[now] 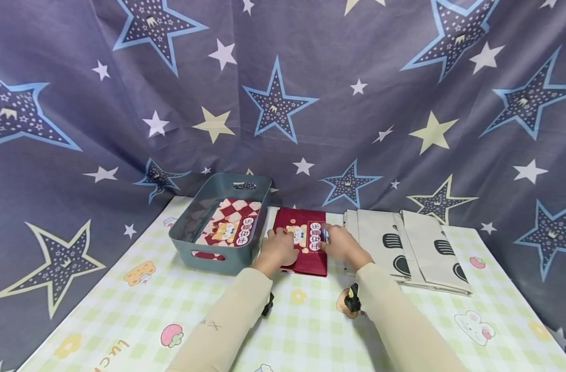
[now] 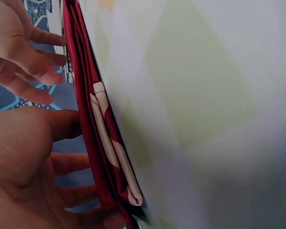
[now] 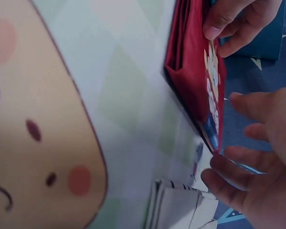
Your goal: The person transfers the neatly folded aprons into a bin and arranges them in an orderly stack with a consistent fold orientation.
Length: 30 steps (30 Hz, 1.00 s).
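A folded red cloth lies flat on the table, with a cartoon animal and white round labels on its top. My left hand rests on its left part; in the left wrist view the thumb and fingers of this hand lie spread on the layered cloth. At the right edge of the cloth is my right hand. The right wrist view shows that hand with fingers apart and fingertips right at the cloth's corner.
A grey-green plastic basket stands left of the cloth, holding a folded red-and-white checked cloth. To the right lie folded cream cloths with black prints. A star-patterned curtain hangs behind the table.
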### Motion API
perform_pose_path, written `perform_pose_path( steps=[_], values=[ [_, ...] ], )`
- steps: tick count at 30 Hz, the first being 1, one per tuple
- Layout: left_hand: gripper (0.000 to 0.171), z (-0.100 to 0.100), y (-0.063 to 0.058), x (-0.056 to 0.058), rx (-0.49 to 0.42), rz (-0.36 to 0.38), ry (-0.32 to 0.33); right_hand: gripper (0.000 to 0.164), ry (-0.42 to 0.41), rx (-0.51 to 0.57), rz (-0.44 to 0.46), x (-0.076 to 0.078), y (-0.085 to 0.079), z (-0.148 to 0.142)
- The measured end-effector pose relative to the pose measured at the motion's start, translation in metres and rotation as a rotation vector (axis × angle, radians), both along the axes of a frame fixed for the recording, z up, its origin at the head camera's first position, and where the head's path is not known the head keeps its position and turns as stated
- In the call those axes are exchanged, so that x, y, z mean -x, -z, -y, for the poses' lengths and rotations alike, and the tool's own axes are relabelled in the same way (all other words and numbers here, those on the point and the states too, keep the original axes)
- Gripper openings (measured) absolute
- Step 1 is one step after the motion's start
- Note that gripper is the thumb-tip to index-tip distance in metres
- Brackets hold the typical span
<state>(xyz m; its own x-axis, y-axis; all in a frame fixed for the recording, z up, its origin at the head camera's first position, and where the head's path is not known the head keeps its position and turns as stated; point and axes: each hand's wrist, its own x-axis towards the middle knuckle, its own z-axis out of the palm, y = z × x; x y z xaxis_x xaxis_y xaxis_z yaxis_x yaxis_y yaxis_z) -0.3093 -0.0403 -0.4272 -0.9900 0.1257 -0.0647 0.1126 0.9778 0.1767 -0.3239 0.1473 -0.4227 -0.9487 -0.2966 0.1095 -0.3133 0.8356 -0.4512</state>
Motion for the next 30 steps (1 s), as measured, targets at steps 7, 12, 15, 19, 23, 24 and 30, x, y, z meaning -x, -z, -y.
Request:
perform_pose_path(
  steps=[7, 12, 15, 19, 23, 24, 30],
  values=[
    [0.052, -0.002, 0.003, -0.003, 0.007, -0.028, -0.042, 0.058, 0.053, -0.001, 0.082, 0.0, 0.008, 0.004],
    [0.056, -0.005, 0.0, -0.005, 0.012, 0.007, -0.081, 0.055, 0.06, 0.041, 0.071, 0.0, 0.012, 0.006],
    [0.055, -0.006, -0.001, -0.005, 0.011, 0.022, -0.097, 0.054, 0.071, 0.07, 0.073, 0.001, 0.013, 0.007],
    [0.052, -0.005, -0.001, -0.005, -0.012, 0.031, -0.103, 0.054, 0.106, 0.126, 0.096, 0.002, 0.014, 0.01],
    [0.047, -0.005, -0.001, -0.005, -0.04, 0.043, -0.103, 0.054, 0.162, 0.183, 0.141, 0.003, 0.015, 0.01],
    [0.046, -0.005, -0.001, -0.005, -0.046, 0.045, -0.104, 0.055, 0.169, 0.191, 0.15, 0.003, 0.015, 0.009],
    [0.044, -0.005, -0.002, -0.003, -0.062, 0.052, -0.09, 0.059, 0.193, 0.204, 0.139, 0.003, 0.015, 0.007]
  ],
)
